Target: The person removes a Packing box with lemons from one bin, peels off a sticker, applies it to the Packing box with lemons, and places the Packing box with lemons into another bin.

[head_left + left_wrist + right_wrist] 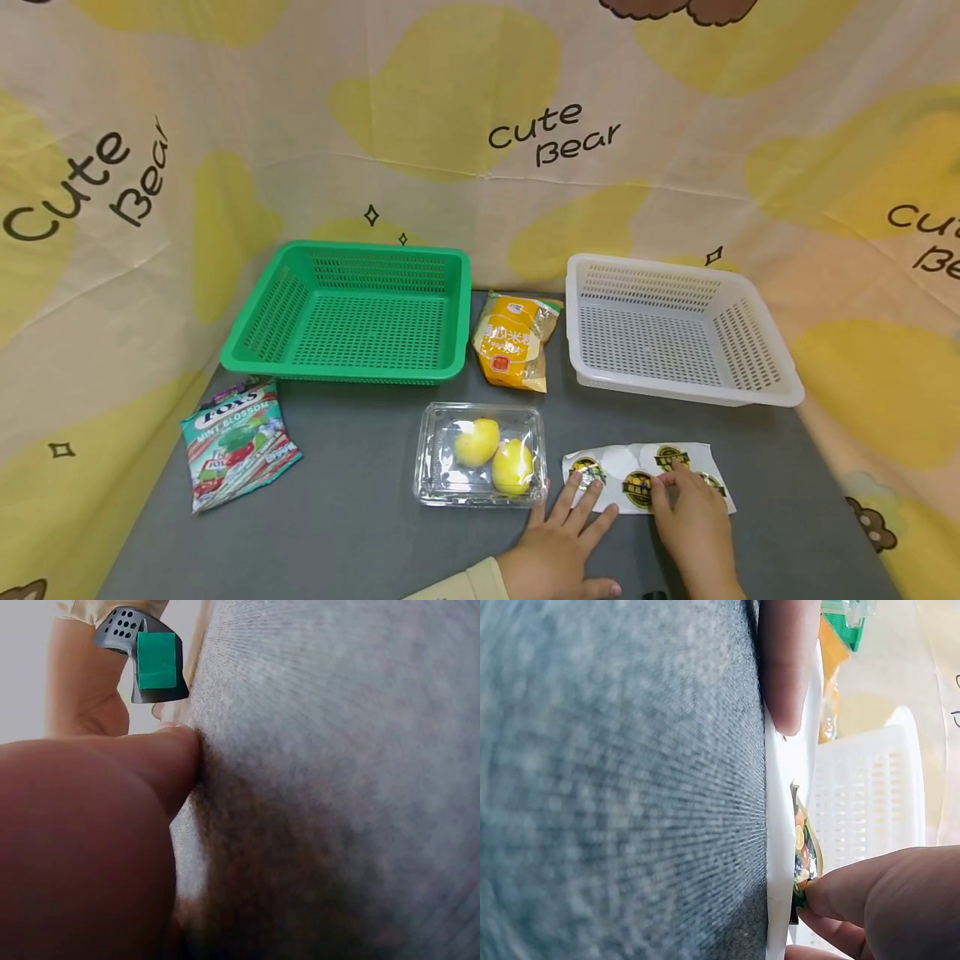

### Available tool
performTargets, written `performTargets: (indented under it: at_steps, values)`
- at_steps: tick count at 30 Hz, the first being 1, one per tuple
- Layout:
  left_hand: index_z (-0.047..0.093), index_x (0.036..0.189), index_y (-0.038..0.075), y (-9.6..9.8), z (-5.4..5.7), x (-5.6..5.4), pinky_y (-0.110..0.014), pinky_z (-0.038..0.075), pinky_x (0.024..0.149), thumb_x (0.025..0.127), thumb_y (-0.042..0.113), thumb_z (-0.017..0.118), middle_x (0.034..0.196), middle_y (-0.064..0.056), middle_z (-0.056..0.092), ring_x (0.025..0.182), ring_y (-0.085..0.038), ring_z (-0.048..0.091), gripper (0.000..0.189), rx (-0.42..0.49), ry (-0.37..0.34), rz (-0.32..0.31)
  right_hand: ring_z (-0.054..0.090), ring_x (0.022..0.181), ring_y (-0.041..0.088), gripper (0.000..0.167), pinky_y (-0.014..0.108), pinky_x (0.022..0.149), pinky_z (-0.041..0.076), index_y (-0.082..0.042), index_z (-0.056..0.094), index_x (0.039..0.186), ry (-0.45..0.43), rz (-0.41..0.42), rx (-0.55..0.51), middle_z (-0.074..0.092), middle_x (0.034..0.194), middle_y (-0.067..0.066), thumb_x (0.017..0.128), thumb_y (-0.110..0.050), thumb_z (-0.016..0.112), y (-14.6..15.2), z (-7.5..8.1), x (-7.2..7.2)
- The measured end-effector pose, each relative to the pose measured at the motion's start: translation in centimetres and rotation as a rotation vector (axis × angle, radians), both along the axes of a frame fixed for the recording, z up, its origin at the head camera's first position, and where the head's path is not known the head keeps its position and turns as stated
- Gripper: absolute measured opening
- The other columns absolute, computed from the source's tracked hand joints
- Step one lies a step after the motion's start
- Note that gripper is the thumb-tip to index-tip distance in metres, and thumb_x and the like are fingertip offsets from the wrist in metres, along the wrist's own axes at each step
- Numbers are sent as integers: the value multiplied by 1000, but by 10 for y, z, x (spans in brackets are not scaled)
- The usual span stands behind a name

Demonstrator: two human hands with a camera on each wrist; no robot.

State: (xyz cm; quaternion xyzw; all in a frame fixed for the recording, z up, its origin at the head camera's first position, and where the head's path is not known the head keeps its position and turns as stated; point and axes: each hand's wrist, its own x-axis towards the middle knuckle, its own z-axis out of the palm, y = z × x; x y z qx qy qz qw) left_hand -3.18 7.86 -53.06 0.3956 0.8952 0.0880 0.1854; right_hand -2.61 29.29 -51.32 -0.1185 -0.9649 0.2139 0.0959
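Note:
A white sheet of round stickers [618, 460] lies on the dark table to the right of a clear plastic box. My left hand [555, 546] is spread, with fingertips resting on the sheet's left part and the index finger close to the box. Thumb and finger of my right hand [697, 521] pinch the edge of a dark round fruit sticker [804, 847], which in the right wrist view bends up from the sheet. Inside the closed clear box [433, 454] sit two yellow lemon-like fruits [477, 443]. The left wrist view shows mostly the hand's side against the tabletop.
At the back stand a green basket [360, 372] and a white basket [690, 388]. An orange-yellow food bag [516, 342] lies between them. A Fox's candy bag [238, 446] is at the left. A patterned cloth [480, 200] hangs behind and along both sides.

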Motion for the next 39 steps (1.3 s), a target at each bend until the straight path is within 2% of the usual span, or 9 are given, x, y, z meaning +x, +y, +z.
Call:
performTargets:
  at_steps: [10,15,19,22,26,28,32,39]
  values:
    - [14,171,38,0,-2,0,-60,27,121,97,84,36,178,6,-7,161,-24,-15,90,-1,25,-6,56,116,64,11,71,98,40,1,72,90,30,2,12,63,135,33,96,-8,71,2,-4,1]
    - [15,171,39,0,-4,0,-60,24,122,97,84,36,178,7,-7,162,-24,-13,90,0,30,-10,55,121,61,13,73,95,42,2,71,92,-15,-21,6,60,139,34,99,-9,66,-1,-2,0]
    - [15,171,39,-1,-4,0,-59,25,122,97,84,36,178,7,-8,162,-23,-12,89,1,35,-11,56,121,61,32,77,89,43,14,64,120,-114,-55,-24,54,139,42,105,-12,54,-7,0,-1]
    - [16,171,39,-1,-5,1,-59,29,120,97,83,38,178,7,-8,162,-23,-13,89,10,15,-12,61,102,66,37,79,79,43,19,53,123,-114,-131,-53,59,119,48,107,-13,45,-6,1,-1]
    - [17,171,39,-1,-6,0,-61,34,117,97,82,41,178,7,-8,162,-23,-13,89,17,-11,-7,62,85,65,30,74,73,42,10,50,107,-72,-236,-107,63,94,45,108,-17,39,4,5,0]
    - [17,171,39,-2,-6,0,-61,34,117,97,83,41,178,6,-7,162,-24,-12,90,13,2,-7,62,88,63,33,71,75,43,9,51,112,-93,-225,-122,64,98,42,109,-20,38,8,8,0]
    - [16,171,39,-2,-6,1,-61,31,119,97,83,38,178,5,-6,162,-24,-13,89,0,28,-7,63,99,63,33,70,79,44,6,57,116,-119,-138,-124,67,109,39,110,-23,42,13,9,3]
    - [15,171,38,0,-8,1,-62,30,119,97,84,35,178,4,-8,162,-26,-14,90,3,51,-15,65,108,57,26,66,83,46,0,59,110,-114,-77,-163,64,136,29,111,-23,48,18,14,9]
